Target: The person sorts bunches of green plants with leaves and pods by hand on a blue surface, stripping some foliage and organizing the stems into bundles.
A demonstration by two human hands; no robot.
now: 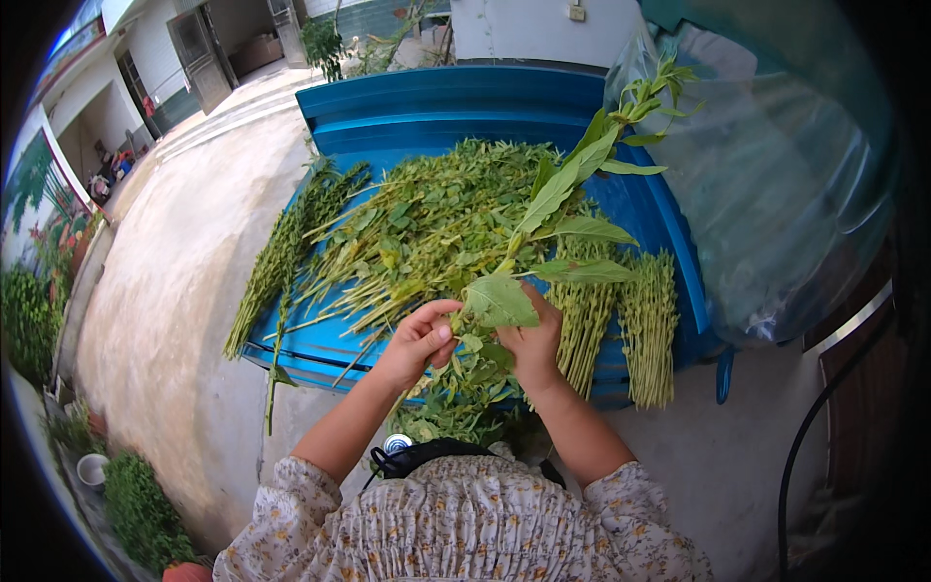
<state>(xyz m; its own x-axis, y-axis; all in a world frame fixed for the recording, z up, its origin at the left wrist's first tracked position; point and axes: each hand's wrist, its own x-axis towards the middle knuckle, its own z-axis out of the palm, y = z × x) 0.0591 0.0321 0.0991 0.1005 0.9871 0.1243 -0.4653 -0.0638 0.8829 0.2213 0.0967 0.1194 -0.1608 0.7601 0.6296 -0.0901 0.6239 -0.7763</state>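
Observation:
A long leafy stalk (560, 193), seemingly sesame, slants up and away to the right over the blue cargo bed (436, 98). My right hand (534, 338) is closed around its lower part, partly behind a broad leaf (502, 300). With thumb and fingertips my left hand (422, 342) pinches the stalk's leafy lower end; the exact spot is hidden by foliage. Just right of my right hand lie two bundles of stripped stalks with pods, one nearer (582, 327) and one farther right (649, 327). Loose leaves (458, 411) are heaped below my hands.
A large pile of leafy stalks (444, 211) covers the bed's middle. Another bundle (276, 269) lies along its left side, one stalk (273, 389) overhanging the front edge. Clear plastic sheeting (771, 189) hangs at the right, near a black cable (796, 451). Concrete ground (174, 291) stretches left.

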